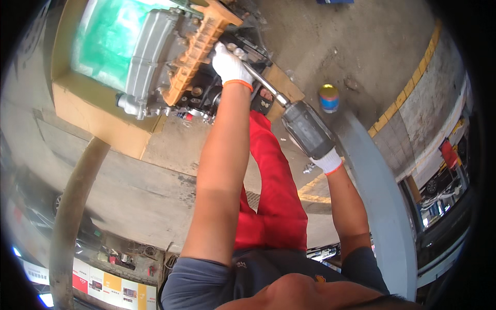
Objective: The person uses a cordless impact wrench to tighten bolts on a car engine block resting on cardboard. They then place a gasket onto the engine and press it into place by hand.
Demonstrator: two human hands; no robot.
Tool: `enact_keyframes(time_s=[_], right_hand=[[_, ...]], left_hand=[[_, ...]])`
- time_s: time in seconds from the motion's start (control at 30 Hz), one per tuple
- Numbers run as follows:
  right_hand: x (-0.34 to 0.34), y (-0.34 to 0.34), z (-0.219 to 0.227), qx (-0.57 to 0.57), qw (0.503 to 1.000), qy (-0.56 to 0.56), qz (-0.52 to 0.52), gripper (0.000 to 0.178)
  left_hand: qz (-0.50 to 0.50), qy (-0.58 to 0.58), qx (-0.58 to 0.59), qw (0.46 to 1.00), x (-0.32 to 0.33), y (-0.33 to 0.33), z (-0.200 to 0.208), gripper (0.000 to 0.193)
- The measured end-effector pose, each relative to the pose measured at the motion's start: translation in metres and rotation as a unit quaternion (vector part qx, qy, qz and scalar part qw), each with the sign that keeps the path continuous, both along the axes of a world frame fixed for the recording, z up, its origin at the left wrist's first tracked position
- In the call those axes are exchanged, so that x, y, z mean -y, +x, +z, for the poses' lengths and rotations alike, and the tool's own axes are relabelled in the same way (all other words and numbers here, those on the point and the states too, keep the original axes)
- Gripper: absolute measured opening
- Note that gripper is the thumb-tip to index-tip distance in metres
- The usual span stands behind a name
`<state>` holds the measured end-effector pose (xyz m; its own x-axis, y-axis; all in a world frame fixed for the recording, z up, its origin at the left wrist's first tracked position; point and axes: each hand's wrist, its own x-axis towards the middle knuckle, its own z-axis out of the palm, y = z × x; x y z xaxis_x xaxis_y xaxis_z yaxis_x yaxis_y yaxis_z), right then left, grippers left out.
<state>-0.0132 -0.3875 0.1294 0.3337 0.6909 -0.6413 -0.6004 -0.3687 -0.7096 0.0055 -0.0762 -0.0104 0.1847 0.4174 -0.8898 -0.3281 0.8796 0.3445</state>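
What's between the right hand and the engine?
Head view: the power tool, then its metal shaft, with the left hand near the engine.

box (98, 119) left of engine (192, 57) | power tool (308, 129) right | can (329, 99) beyond power tool

At 3 o'clock, most fingers of a worker's gloved right hand (329, 162) vanish behind a black power tool (309, 129), while the far end of its steel shaft (265, 83) is lost beside the gloved left hand (231, 66) near 12. The upper edge crops an orange manifold (192, 56) at 11, a cardboard box (93, 116) at 10 and — at 1 — a blue object (335, 1) of unclear kind. Lettering on display boards (113, 284) between 7 and 8 is too small to read.
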Motion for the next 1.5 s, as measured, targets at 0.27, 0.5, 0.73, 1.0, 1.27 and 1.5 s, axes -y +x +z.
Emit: enact_keyframes(time_s=[0.27, 0.5, 0.73, 1.0, 1.27, 1.5], right_hand=[[-0.083, 0.015, 0.115, -0.051, 0.991, -0.127, 0.007, 0.052], [0.011, -0.021, 0.135, -0.015, 0.981, -0.178, -0.081, 0.041], [-0.075, 0.015, 0.177, 0.127, 0.966, -0.211, -0.073, 0.037], [-0.21, 0.084, 0.201, 0.433, 0.83, -0.18, 0.302, 0.033], [-0.238, 0.121, 0.191, 0.246, 0.904, -0.174, 0.303, 0.059], [-0.261, 0.156, 0.201, 0.378, 0.761, -0.19, 0.492, 0.068]], left_hand=[[0.082, -0.138, 0.181, 0.97, -0.012, -0.013, 0.03, 0.041], [0.018, -0.079, 0.11, 0.991, 0.043, -0.002, 0.1, 0.023], [0.073, -0.066, 0.225, 0.969, -0.021, 0.012, 0.115, 0.023], [0.128, -0.119, 0.218, 0.96, -0.071, 0.022, 0.077, 0.017], [0.167, -0.264, 0.252, 0.916, -0.071, 0.021, 0.107, 0.029], [0.178, -0.275, 0.291, 0.899, -0.057, 0.033, 0.134, 0.043]])
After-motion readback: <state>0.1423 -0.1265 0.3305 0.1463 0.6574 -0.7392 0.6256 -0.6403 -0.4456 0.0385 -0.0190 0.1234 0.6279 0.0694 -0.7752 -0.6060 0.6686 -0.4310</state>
